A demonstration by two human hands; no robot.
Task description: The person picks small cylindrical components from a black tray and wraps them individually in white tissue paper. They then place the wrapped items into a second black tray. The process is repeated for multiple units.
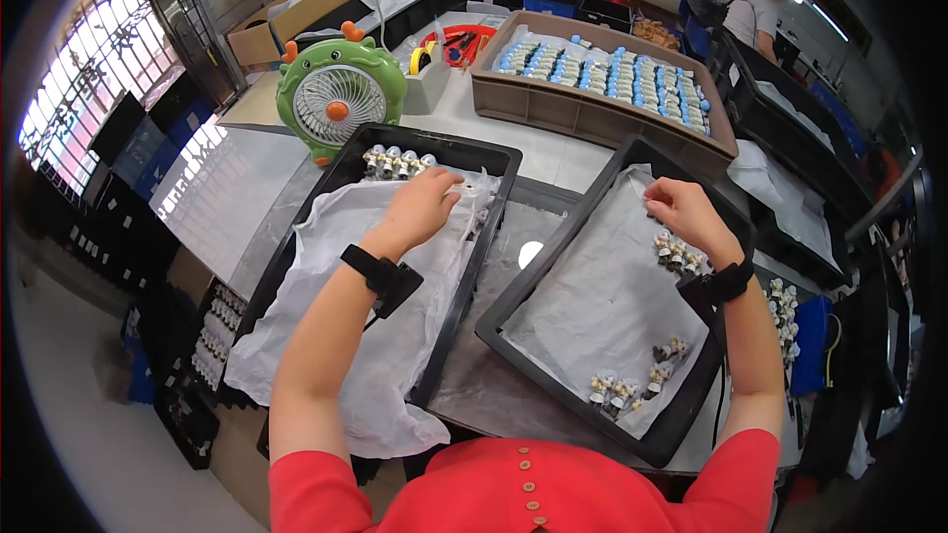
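Note:
My left hand (423, 205) is over the far end of the left black tray (456, 326), beside a row of small white-headed figurines (398, 162). Its thumb and forefinger are apart, with nothing visible between them. Over the right black tray (553, 402), my right hand (688, 217) has its fingertips drawn together near the far end. Whatever they pinch is mostly hidden. Just below that hand lies a cluster of figurines (677, 255). More figurines (614, 392) lie at the tray's near end. Pale crumpled liner sheets (346, 276) cover both tray bottoms.
A green fan (339, 104) stands behind the left tray. Beyond the trays, a brown crate (583, 103) holds rows of blue-and-white pieces. A red basket (484, 33) sits farther back. More black trays (780, 99) line the right side, where another person (755, 10) is present.

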